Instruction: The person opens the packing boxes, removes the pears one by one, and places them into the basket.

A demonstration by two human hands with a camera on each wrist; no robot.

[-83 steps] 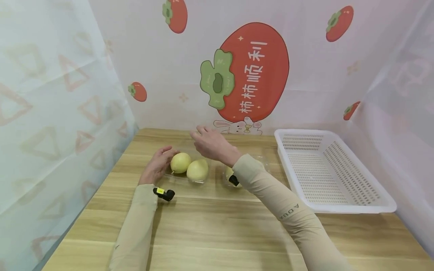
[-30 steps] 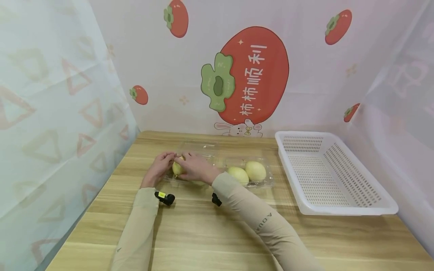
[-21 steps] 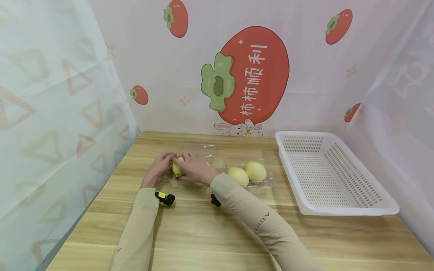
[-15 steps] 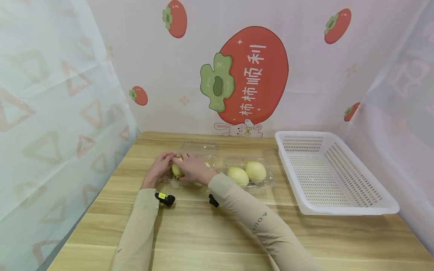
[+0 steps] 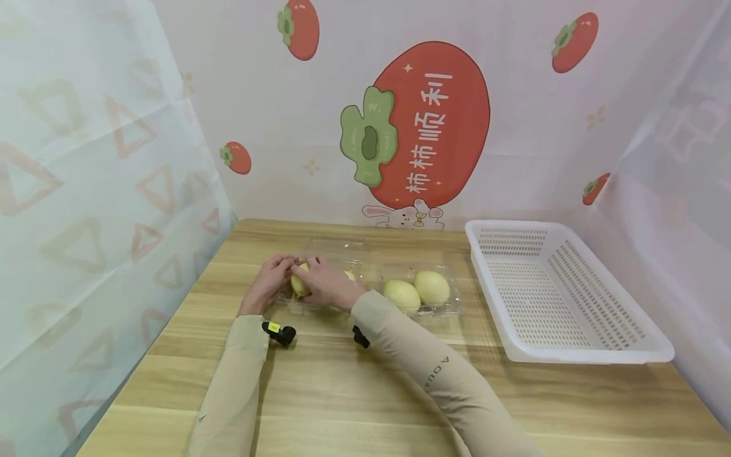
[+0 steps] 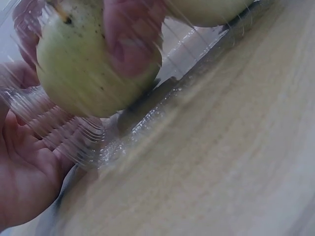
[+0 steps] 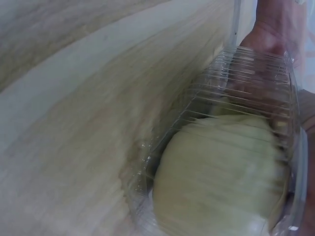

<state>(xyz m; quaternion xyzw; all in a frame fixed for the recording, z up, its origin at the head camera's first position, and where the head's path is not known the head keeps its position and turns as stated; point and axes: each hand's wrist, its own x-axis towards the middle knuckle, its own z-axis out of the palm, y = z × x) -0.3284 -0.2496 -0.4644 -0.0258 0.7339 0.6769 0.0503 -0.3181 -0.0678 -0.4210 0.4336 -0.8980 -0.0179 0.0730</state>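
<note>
A clear plastic clamshell box (image 5: 280, 301) sits at the table's left back, its lid (image 5: 337, 246) folded away toward the wall. Two yellow-green pears lie in it. My right hand (image 5: 329, 285) reaches in and grips the left pear (image 5: 299, 282); in the left wrist view the thumb presses on that pear (image 6: 83, 73), its dark stem end up. The other pear (image 7: 216, 167) lies under my right hand, mostly hidden in the head view. My left hand (image 5: 267, 284) rests against the box's left end, palm (image 6: 29, 172) facing its ribbed wall.
Another clear box (image 5: 454, 304) with two pears (image 5: 431, 287) stands just right of the first. A white perforated plastic basket (image 5: 554, 354) stands at the right back. Patterned cloth walls (image 5: 274, 184) close off the back and sides of the wooden table (image 5: 331, 393).
Since the earliest frame my right hand has come down from behind the left box onto its left pear, uncovering the right box. The left hand stays at the box's end. Lately both hands barely move.
</note>
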